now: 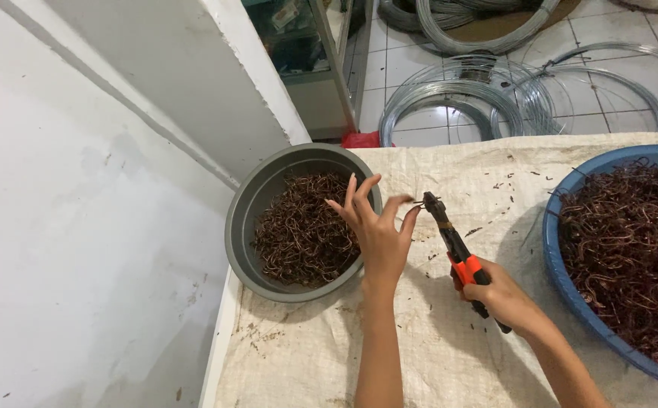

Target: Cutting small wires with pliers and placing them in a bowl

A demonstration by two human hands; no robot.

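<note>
Small bent wire piece (417, 202), thin, brownish, pinched btwn left hand (378, 234) thumb and finger and the pliers (457, 249) tip, above the cloth, just right of the grey bowl (242, 227). Left hand's other fingers spread. Right hand (499, 295) wrapped round the pliers' orange/black handles; nose looks closed on the wire. Grey bowl holds short dark brown wire bits; blue basin (563, 279) at right is full of longer reddish-brown curls. Surface: table w/ woven beige sack cloth (449, 355), small scraps on it. White wall at left, tiled floor behind w/ coils of grey wire (449, 106).
</note>
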